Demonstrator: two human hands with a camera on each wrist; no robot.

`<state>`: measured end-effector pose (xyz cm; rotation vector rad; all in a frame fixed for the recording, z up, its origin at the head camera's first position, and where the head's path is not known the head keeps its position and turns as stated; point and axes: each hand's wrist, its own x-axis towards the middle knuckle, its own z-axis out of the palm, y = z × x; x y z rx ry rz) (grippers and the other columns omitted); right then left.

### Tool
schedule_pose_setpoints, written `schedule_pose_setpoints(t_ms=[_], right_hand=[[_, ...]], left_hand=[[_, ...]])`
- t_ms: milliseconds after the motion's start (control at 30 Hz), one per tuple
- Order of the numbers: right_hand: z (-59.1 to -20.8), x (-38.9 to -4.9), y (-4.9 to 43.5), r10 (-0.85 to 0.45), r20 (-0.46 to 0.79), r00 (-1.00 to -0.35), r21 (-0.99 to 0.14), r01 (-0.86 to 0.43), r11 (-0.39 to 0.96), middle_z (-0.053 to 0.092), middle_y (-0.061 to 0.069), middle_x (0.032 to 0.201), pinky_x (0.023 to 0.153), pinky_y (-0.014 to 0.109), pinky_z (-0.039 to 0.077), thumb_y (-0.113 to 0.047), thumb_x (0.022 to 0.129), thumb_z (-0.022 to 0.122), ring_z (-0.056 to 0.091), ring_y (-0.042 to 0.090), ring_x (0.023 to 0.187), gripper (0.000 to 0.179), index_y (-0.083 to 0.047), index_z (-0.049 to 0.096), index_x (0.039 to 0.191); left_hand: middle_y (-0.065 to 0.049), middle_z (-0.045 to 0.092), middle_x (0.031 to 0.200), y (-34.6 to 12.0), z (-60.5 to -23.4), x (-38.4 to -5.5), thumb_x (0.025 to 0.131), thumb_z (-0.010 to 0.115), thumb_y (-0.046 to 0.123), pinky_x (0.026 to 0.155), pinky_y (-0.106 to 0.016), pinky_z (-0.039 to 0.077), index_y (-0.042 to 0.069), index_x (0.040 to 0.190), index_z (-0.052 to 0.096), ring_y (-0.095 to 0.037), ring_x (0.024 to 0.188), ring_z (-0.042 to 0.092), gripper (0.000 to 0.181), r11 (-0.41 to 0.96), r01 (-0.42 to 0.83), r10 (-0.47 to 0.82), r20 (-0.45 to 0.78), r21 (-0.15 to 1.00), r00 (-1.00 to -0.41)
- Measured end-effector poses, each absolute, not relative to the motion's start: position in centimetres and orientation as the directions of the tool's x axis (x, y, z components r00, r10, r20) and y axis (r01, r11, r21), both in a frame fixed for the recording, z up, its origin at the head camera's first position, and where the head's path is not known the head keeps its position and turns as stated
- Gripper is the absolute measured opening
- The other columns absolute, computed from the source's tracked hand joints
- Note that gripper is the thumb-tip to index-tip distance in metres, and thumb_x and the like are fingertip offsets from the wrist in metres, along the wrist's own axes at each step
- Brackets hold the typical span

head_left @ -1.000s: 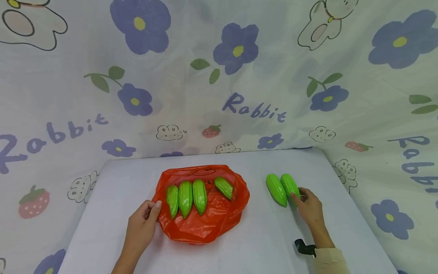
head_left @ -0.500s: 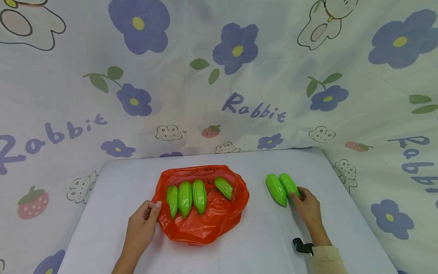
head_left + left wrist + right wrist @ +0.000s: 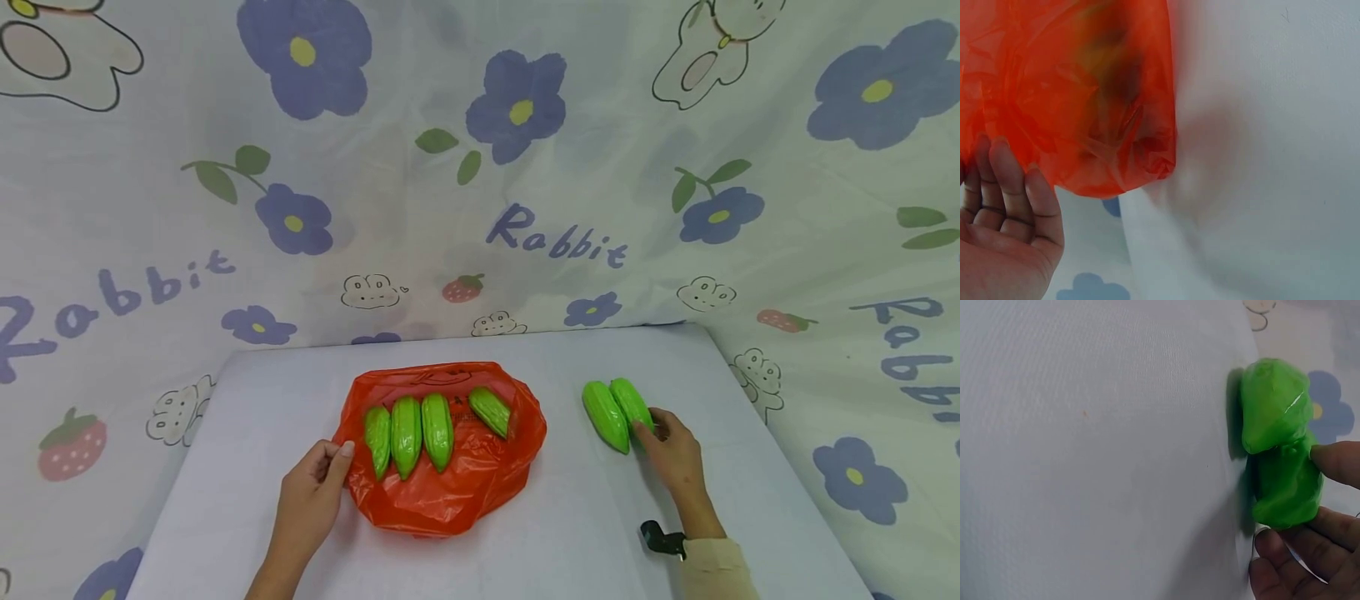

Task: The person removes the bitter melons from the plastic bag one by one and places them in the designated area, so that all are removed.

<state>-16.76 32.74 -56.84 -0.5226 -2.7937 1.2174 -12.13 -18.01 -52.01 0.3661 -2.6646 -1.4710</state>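
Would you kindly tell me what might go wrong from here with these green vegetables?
The right hand grips a green vegetable lying beside its neighbour, so lifting it might roll that one. The red bag looks thin; if the left hand slips, it could sag inward.

A white cloth backdrop (image 3: pixel 420 200) stands behind and on both sides of a smooth, white, flat-topped table (image 3: pixel 585 517). The cloth is printed with purple flowers (image 3: pixel 519 110) with yellow centres, green leaves (image 3: pixel 437 141), red strawberries (image 3: pixel 462 289), black-outlined rabbit faces (image 3: pixel 371 292) and purple "Rabbit" lettering (image 3: pixel 552 239). The light is soft.
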Motion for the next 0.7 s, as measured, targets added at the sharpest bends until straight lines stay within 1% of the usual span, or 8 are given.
schedule_pose_setpoints(t_ms=[167, 367, 567, 700], right_hand=[[-56.8, -16.7, 32.9, 0.326, -0.11, -0.939, -0.73, 0.298, 0.614, 0.06, 0.028, 0.137, 0.099, 0.058, 0.048, -0.043, 0.105, 0.062, 0.057, 0.044, 0.126, 0.062, 0.002, 0.051, 0.147], [-56.5, -16.5, 32.9, 0.325, -0.142, -0.935, -0.73, 0.321, 0.604, 0.056, 0.03, 0.142, 0.102, 0.059, 0.048, -0.047, 0.105, 0.061, 0.055, 0.046, 0.13, 0.069, 0.003, 0.047, 0.15], [-55.0, -16.1, 32.4, 0.268, -0.209, -0.941, -0.7, 0.335, 0.63, 0.042, 0.034, 0.154, 0.105, 0.063, 0.045, -0.048, 0.105, 0.06, 0.045, 0.051, 0.139, 0.08, 0.007, 0.033, 0.156], [-53.5, -15.8, 31.6, 0.233, -0.205, -0.951, -0.672, 0.309, 0.673, 0.035, 0.036, 0.157, 0.105, 0.065, 0.044, -0.045, 0.105, 0.062, 0.039, 0.054, 0.142, 0.083, 0.009, 0.027, 0.158]], left_hand=[[-0.006, 0.059, 0.081, -18.0, -52.0, -12.1, 0.108, 0.056, 0.045, 0.063, -0.024, 0.049, 0.008, 0.099, 0.062, -0.019, 0.075, 0.055, 0.038, 0.508, -0.162, -0.242, -0.041, 0.846, -0.969], [-0.006, 0.059, 0.081, -18.1, -52.0, -12.2, 0.108, 0.056, 0.046, 0.063, -0.024, 0.049, 0.008, 0.099, 0.062, -0.019, 0.075, 0.055, 0.039, 0.506, -0.163, -0.242, -0.042, 0.847, -0.969], [-0.006, 0.06, 0.081, -18.1, -52.1, -12.2, 0.108, 0.057, 0.045, 0.063, -0.024, 0.049, 0.008, 0.098, 0.062, -0.019, 0.076, 0.056, 0.038, 0.5, -0.156, -0.24, -0.037, 0.852, -0.97], [-0.006, 0.059, 0.081, -18.1, -52.1, -12.2, 0.108, 0.057, 0.045, 0.062, -0.024, 0.048, 0.008, 0.098, 0.062, -0.019, 0.075, 0.055, 0.038, 0.502, -0.151, -0.235, -0.033, 0.852, -0.971]])
